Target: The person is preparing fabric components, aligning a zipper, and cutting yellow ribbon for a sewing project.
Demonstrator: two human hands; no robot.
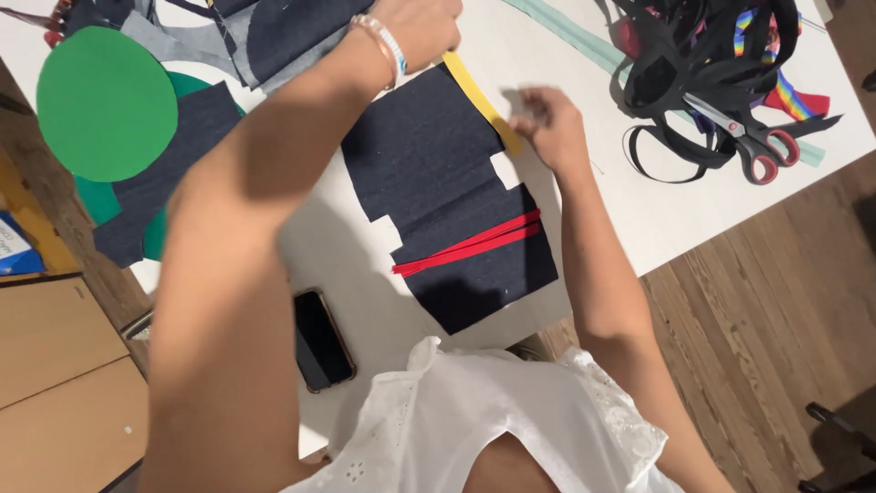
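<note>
- The left hand (415, 32) is closed over the far end of a yellow strip (479, 99), pressing it at the top edge of a dark denim piece (429, 155); a beaded bracelet (383, 44) sits on that wrist.
- The right hand (547, 128) pinches the near end of the same strip between fingertips and thumb, the fingers curled in; the hand is slightly blurred.
- The yellow strip runs along the right-hand edge of the denim piece, stretched between the two hands.
- The denim piece lies flat on the white table (657, 210), with square notches cut at its sides and a red zipper (470, 245) lying across its lower part.
- A black phone (321, 340) lies face up on the table near the person's body, just left of the denim.
- A green paper circle (105, 100) rests at the far left over more dark fabric pieces (173, 155).
- Scissors with red-and-grey handles (753, 137) lie on a heap of black straps (684, 64), beside a rainbow ribbon (794, 96), well to the right of the hands.
- A pale green tape (584, 41) crosses the table beyond the right hand.
</note>
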